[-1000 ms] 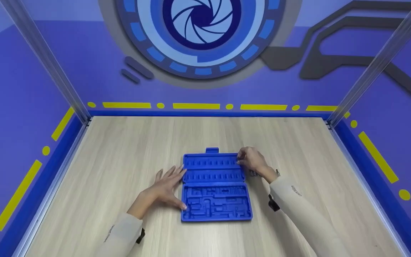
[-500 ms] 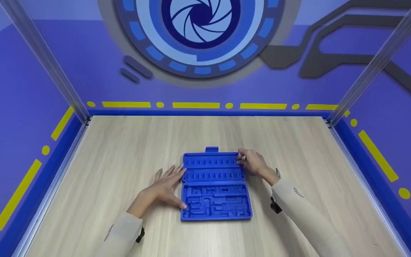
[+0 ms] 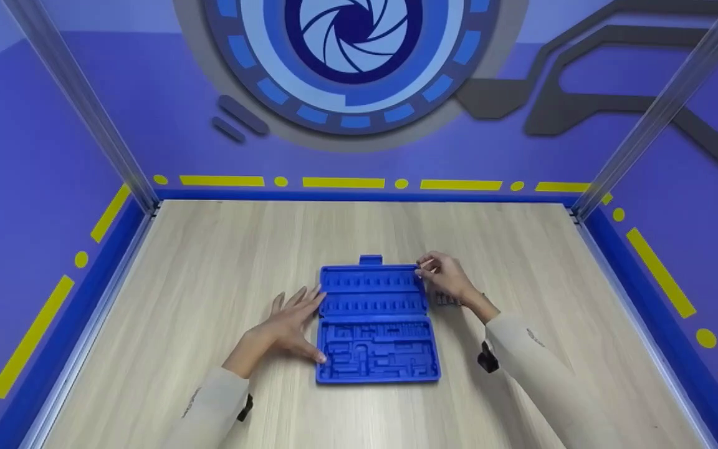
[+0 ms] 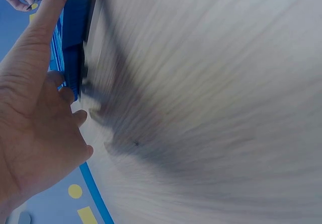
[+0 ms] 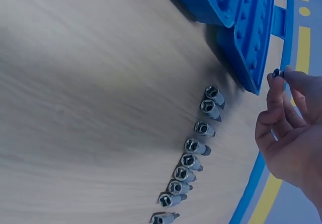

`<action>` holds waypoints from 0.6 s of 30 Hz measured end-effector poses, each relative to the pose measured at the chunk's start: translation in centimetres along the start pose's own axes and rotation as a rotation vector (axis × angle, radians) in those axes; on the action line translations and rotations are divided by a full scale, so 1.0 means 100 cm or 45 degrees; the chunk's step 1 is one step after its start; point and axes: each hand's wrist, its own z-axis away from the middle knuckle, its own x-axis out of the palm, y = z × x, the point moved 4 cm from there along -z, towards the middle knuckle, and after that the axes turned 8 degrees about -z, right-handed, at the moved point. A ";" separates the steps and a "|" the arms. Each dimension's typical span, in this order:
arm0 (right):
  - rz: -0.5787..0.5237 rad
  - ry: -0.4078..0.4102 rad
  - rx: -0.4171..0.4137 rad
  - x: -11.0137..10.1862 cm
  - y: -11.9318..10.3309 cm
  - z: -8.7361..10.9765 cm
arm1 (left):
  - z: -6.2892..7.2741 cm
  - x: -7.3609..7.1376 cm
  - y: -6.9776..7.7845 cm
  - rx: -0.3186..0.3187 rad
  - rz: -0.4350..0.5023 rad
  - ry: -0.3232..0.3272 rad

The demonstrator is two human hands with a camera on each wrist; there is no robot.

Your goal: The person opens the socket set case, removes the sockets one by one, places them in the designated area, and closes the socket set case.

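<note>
An open blue plastic tool case (image 3: 376,378) lies flat on the table, its moulded slots facing up. My left hand (image 3: 290,327) is spread along the case's left side, thumb at the lower half and fingertips at the upper half. In the left wrist view the thumb (image 4: 37,32) reaches the case's edge. Just off the upper right corner, my right hand (image 3: 447,277) pinches a small metal bit socket (image 5: 278,73) between thumb and index finger. Most of that socket is hidden by the fingertips.
Several silver bit sockets (image 5: 195,146) lie in a row on the wooden table (image 3: 222,249), right of the case and under the right forearm. A latch tab (image 3: 370,259) sticks out from the case's far edge. Blue walls (image 3: 359,168) bound the table.
My right hand has risen slightly and drawn a little to the right from the case's upper right corner, its fingers less bunched. My left hand and the case have stayed put.
</note>
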 end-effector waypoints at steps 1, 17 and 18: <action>-0.018 -0.001 0.008 -0.001 0.000 0.001 | 0.000 0.000 0.000 -0.001 0.004 -0.001; -0.318 -0.039 0.179 -0.020 0.009 0.013 | 0.000 0.001 -0.002 0.009 0.003 0.011; -0.342 -0.039 0.198 -0.021 0.010 0.013 | 0.000 0.001 -0.002 0.011 0.004 0.010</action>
